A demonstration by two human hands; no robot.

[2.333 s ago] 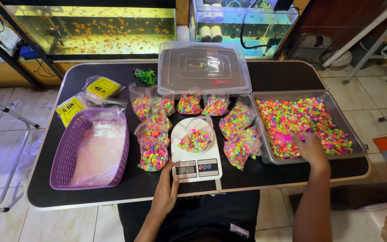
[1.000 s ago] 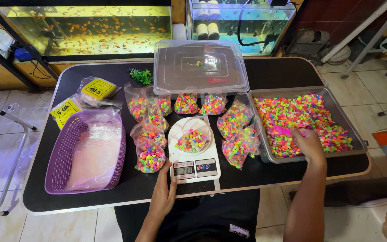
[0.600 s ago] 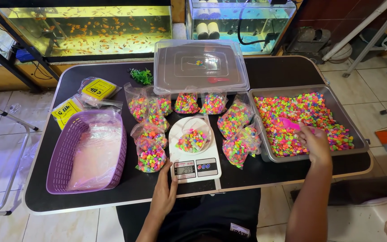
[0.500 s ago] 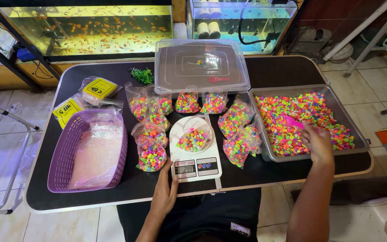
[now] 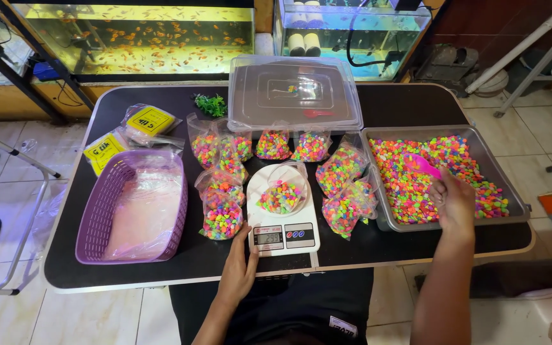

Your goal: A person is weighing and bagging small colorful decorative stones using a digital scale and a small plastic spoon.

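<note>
Pink plastic scoop (image 5: 421, 165), gripped in curled right hand (image 5: 453, 203), over steel tray (image 5: 522, 198) of neon gravel (image 5: 416, 191); handle runs toward wrist. Open bag (image 5: 280, 195) on digital scale (image 5: 282, 227) lies leftward. Left hand (image 5: 239, 268), fingers loose, touches scale's near edge.

The left hand (image 5: 239, 267) is resting flat with fingers extended forward, while the right hand (image 5: 453, 203) is reaching out, fingers curled closed.

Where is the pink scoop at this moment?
In the head view, the pink scoop is on the right side, held by the right hand over the coloured gravel in the metal tray, right of the scale.
</note>
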